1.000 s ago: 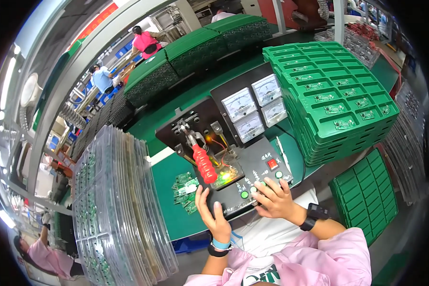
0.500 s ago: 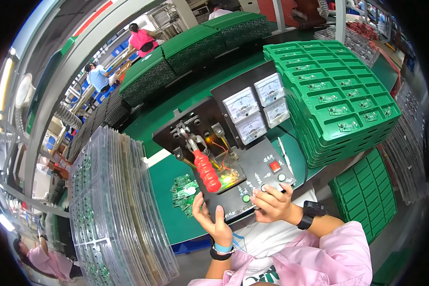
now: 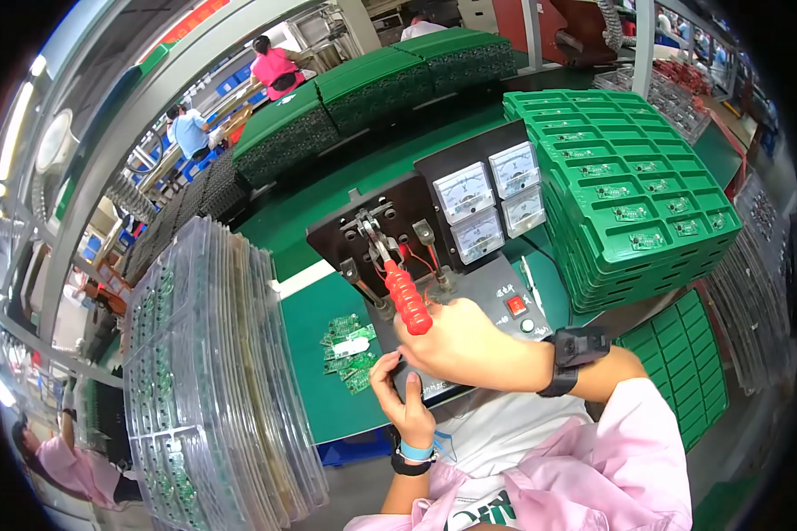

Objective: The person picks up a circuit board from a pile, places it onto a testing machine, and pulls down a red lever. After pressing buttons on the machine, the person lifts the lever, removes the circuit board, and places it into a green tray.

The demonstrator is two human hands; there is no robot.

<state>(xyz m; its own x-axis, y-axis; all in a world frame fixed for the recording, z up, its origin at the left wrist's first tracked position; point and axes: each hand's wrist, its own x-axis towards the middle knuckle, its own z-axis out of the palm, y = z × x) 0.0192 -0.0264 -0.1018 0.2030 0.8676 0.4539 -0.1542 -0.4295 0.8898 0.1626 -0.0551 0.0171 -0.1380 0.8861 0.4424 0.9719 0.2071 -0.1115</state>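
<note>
Red-handled clamp lever (image 3: 407,301) on a green counter (image 3: 328,398) in a busy factory hall, right hand (image 3: 465,341) gripping it. Left hand (image 3: 405,403) spreads open below, fingertips partly hidden behind the right.

Beside my tester's matt black panel (image 3: 496,296): glossy red lever grip (image 3: 409,303), shiny clear trays (image 3: 212,372), probably plastic.

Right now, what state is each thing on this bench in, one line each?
Red-handled lever: upright, tilted slightly, the right hand against its tip.
Left hand: open, fingers at the tester's front edge.
Three dial meters: needle positions too small to tell.
Red button: whether lit cannot be told.
Small green circuit boards: loose, piled beside the tester.
Green trays: stacked, boards in top pockets.
Clear trays: stacked, leaning.
</note>
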